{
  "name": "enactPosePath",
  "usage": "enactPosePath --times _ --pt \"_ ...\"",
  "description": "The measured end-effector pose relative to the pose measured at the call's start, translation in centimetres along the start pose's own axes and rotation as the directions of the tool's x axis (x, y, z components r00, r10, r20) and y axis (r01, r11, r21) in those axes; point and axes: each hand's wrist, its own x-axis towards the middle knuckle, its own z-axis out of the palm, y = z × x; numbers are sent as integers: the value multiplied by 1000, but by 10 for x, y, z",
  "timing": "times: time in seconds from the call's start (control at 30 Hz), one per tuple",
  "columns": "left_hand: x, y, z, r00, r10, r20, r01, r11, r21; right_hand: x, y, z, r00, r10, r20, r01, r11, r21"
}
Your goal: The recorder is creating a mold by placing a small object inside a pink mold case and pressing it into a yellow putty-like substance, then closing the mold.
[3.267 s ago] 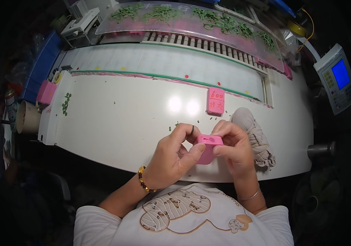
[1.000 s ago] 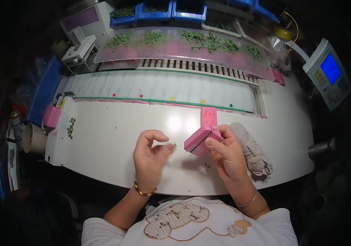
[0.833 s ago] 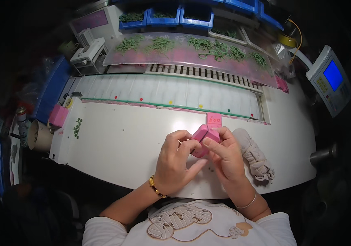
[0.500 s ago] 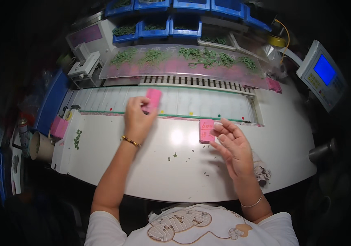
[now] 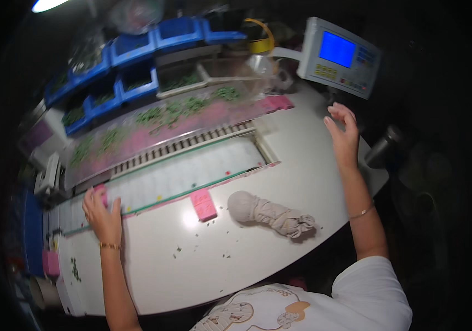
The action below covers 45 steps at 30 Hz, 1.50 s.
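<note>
Honestly, the thing that worries me is the pink block (image 5: 102,193) by my left hand (image 5: 103,222). It's over the white strip (image 5: 186,170), half hidden behind my bent fingers, with my thumb standing apart. The picture's blurry, so I can't tell if I'm gripping it or if it's just sitting there. A crooked release could tip it, I reckon, or leave it across the green edge (image 5: 175,196). My right hand (image 5: 345,135) has nothing in it, fingers loosely curled and thumb apart, up near the control panel (image 5: 337,58) and the dark cylinder (image 5: 384,148); a careless swing might clip either one.

Table's (image 5: 153,265) white and shiny, with green bits (image 5: 75,269) scattered around. Another pink block with red writing (image 5: 203,205) lies by the strip, near a wrapped cloth bundle (image 5: 272,215). Past the strip there's a row of rollers, a clear sheet (image 5: 89,171) with piles of green stuff, then blue bins (image 5: 179,41). Dark room, bright lamp (image 5: 51,3) top left.
</note>
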Motion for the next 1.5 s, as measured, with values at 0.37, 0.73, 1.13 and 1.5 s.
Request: enactPosePath --times 0.37,0.73,1.13,1.5 --pt "-58 62 -33 493 54 868 823 296 -486 137 94 -53 982 -180 47 174 799 -576" --pt "-56 58 -31 502 8 865 843 216 -492 147 99 -41 999 -39 -6 24 726 -687" --pt "-58 59 -30 529 -1 848 832 194 -519 141 65 -40 992 84 90 40 473 -880" --pt "-60 64 -30 538 0 843 829 182 -529 135 44 -49 950 259 173 92 299 -950"
